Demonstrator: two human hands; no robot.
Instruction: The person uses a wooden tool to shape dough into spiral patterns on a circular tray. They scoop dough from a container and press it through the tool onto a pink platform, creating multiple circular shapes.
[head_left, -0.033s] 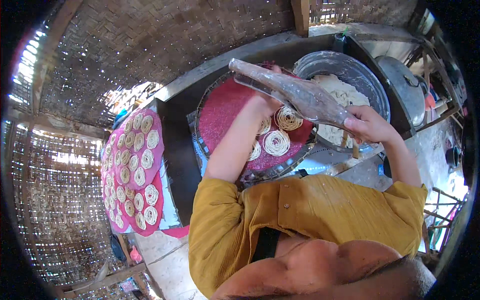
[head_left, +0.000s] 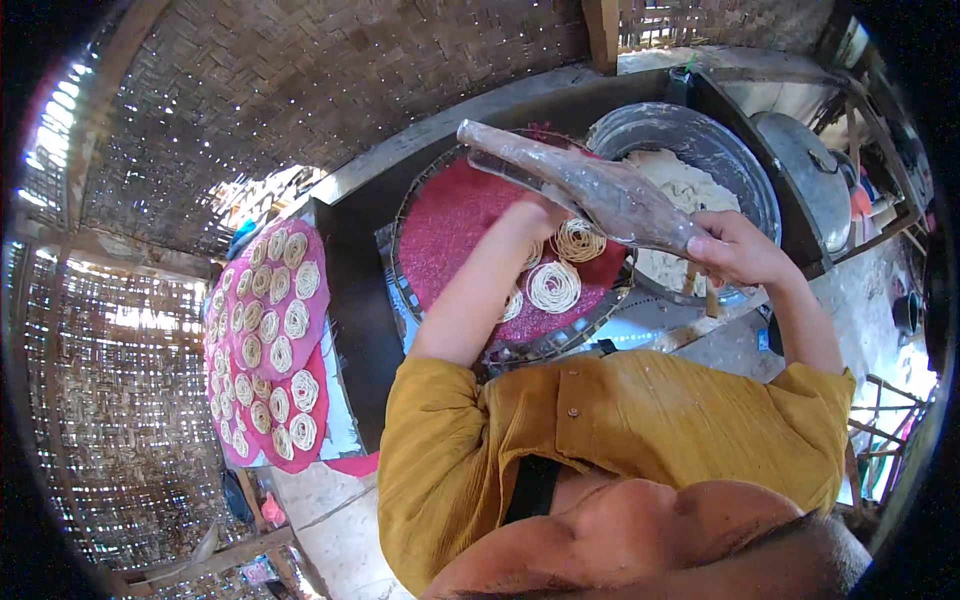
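My right hand (head_left: pixel 735 248) is closed around the right end of a long, tapered, flour-dusted wooden-looking tool (head_left: pixel 600 190). A second, thinner slat shows along the underside of its narrow left part. The tool is held above a round tray lined with red cloth (head_left: pixel 450 215). My left hand (head_left: pixel 538 212) reaches in under the tool, over the tray; its fingers are hidden behind the tool. Beside that hand lie several pale coils of dough strands (head_left: pixel 553 287) on the cloth. One more coil (head_left: pixel 578 240) sits just below the tool.
A large basin (head_left: pixel 745 150) holding pale dough (head_left: pixel 690 190) stands right of the tray. Farther right is a metal pot with a lid (head_left: pixel 805 180). At the left, pink cloths (head_left: pixel 310 340) carry many dough coils. A woven bamboo wall (head_left: pixel 330 80) rises behind.
My left hand has shifted very slightly under the tool. The right hand and the tool are almost unmoved.
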